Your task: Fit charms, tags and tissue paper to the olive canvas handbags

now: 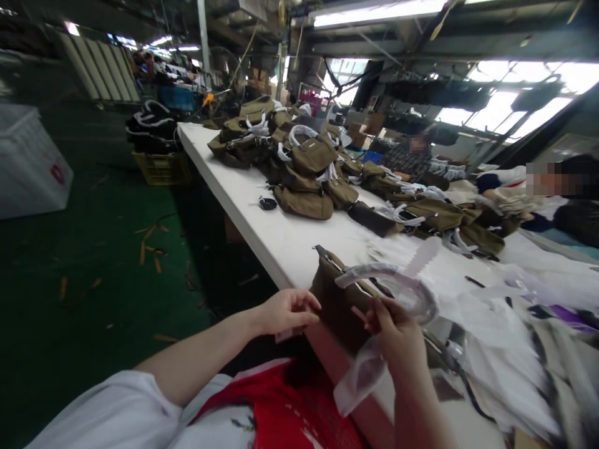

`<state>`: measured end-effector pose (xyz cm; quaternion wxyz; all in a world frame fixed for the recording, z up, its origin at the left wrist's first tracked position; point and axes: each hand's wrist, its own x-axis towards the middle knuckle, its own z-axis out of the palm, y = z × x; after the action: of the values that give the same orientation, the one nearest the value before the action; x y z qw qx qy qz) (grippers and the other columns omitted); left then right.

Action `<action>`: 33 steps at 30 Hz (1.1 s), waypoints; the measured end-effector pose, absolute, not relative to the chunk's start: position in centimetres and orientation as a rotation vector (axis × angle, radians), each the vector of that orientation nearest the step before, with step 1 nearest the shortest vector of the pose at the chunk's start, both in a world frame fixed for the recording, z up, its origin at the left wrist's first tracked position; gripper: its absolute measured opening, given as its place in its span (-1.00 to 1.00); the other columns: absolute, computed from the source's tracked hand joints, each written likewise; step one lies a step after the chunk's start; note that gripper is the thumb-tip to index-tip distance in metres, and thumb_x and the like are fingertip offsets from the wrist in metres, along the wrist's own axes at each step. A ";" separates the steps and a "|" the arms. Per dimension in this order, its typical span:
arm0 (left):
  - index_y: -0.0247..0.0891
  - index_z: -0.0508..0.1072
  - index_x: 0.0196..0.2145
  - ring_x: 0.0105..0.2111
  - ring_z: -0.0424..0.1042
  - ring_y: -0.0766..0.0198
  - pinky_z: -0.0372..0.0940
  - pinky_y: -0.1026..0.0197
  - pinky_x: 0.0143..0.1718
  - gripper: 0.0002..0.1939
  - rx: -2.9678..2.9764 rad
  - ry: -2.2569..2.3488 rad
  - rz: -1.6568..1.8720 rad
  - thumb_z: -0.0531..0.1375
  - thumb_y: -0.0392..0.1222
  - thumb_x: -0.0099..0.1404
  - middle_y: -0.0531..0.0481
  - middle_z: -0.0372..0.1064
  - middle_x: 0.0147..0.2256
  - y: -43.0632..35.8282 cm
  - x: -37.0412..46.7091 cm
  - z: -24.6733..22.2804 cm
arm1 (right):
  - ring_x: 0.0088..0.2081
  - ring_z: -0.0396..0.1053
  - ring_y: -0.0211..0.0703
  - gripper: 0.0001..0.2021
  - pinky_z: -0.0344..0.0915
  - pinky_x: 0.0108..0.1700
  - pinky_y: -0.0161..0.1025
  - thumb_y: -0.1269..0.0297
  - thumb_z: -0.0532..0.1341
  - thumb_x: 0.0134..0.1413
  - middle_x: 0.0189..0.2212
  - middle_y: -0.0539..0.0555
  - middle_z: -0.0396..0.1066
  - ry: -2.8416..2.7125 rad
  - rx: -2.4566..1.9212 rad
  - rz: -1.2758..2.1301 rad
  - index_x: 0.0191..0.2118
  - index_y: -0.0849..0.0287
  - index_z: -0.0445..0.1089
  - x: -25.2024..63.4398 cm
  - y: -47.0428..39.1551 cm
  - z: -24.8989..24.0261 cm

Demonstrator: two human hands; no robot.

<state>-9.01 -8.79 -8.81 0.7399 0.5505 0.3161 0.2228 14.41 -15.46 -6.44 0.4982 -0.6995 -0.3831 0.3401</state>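
An olive-brown handbag (pixel 334 305) lies at the table's near edge, its top facing me. Its curved handle (pixel 388 274) is wrapped in translucent plastic, with a loose end sticking up. My right hand (pixel 400 340) is closed in a pinch at the bag's top edge, beside the handle. From that hand hangs a translucent plastic strip (pixel 360 377). My left hand (pixel 292 312) is at the bag's left end with its fingers curled together. A small pale piece shows beneath it; what the fingers hold is hard to make out.
Several olive bags (pixel 304 168) are heaped along the white table (pixel 248 215). A small black coil (pixel 267 203) lies near the left edge. White plastic and cloth (pixel 491 343) cover the right side. A yellow crate (pixel 161 168) and a white bin (pixel 32 162) stand on the floor. People sit across the table.
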 end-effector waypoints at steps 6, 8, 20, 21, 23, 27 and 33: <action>-0.36 0.49 -0.38 -0.51 0.35 0.45 0.24 0.36 -0.42 -0.57 1.127 0.723 0.584 0.47 0.02 -0.05 0.08 0.41 -0.50 -5.3 -8.6 -8.0 | -0.32 0.33 0.04 -0.76 0.18 -0.29 -0.14 0.08 0.10 0.02 -0.45 0.12 0.43 -1.181 -1.886 0.464 -0.40 0.10 0.40 13.7 -8.7 -7.6; -0.36 0.51 -0.33 -0.47 0.38 0.42 0.28 0.33 -0.38 -0.55 1.094 0.658 0.509 0.51 -0.06 -0.13 0.05 0.44 -0.46 -4.4 -9.1 -7.7 | -0.43 0.30 -0.05 -0.73 0.17 -0.39 -0.19 0.03 0.10 0.02 -0.53 0.05 0.37 -1.161 -1.850 0.568 -0.41 0.10 0.39 13.6 -7.4 -7.8; -0.38 0.51 -0.31 -0.38 0.50 0.33 0.36 0.26 -0.25 -0.55 1.094 0.709 0.613 0.51 -0.09 -0.11 -0.06 0.54 -0.38 -1.7 -11.3 -8.7 | -0.70 0.01 -0.35 -0.60 -0.05 -0.65 -0.36 -0.15 0.26 -0.11 -0.73 -0.13 0.19 -0.971 -1.594 1.161 -0.43 0.13 0.35 13.0 -6.1 -8.9; -0.38 0.50 -0.32 -0.41 0.51 0.32 0.36 0.25 -0.27 -0.52 1.095 0.757 0.640 0.52 -0.08 -0.15 -0.06 0.54 -0.39 -1.4 -11.2 -8.8 | -0.68 0.02 -0.34 -0.62 -0.07 -0.64 -0.36 -0.12 0.27 -0.11 -0.71 -0.10 0.23 -0.942 -1.548 1.206 -0.42 0.13 0.37 12.6 -6.0 -8.5; -0.38 0.49 -0.35 -0.46 0.49 0.33 0.34 0.28 -0.34 -0.50 1.129 0.848 0.677 0.52 -0.04 -0.17 -0.06 0.53 -0.44 -0.8 -10.9 -9.0 | -0.65 0.03 -0.33 -0.68 -0.10 -0.63 -0.36 -0.05 0.29 -0.10 -0.68 -0.06 0.27 -0.891 -1.434 1.296 -0.40 0.13 0.41 11.9 -5.9 -7.8; -0.39 0.51 -0.42 -0.50 0.47 0.33 0.32 0.29 -0.39 -0.53 1.181 0.900 0.705 0.49 0.04 -0.14 -0.07 0.53 -0.49 -0.3 -9.6 -8.7 | -0.67 -0.09 -0.37 -0.71 -0.23 -0.63 -0.32 -0.01 0.30 -0.10 -0.59 -0.05 0.30 -0.837 -1.307 1.286 -0.39 0.11 0.40 11.5 -7.1 -6.9; -0.38 0.54 -0.41 -0.44 0.48 0.31 0.38 0.22 -0.27 -0.56 1.101 0.566 0.621 0.50 0.01 -0.13 -0.05 0.53 -0.42 -3.8 -4.4 -6.5 | -0.58 0.23 -0.12 -0.74 0.09 -0.64 -0.21 -0.06 0.25 -0.01 -0.52 0.04 0.38 -0.956 -1.489 1.160 -0.27 -0.05 0.44 16.4 -14.1 -6.5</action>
<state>-4.40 -3.76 -6.46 0.7696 0.5077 0.2609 0.2860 16.39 -14.10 -6.51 0.4906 -0.6133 -0.3936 0.4777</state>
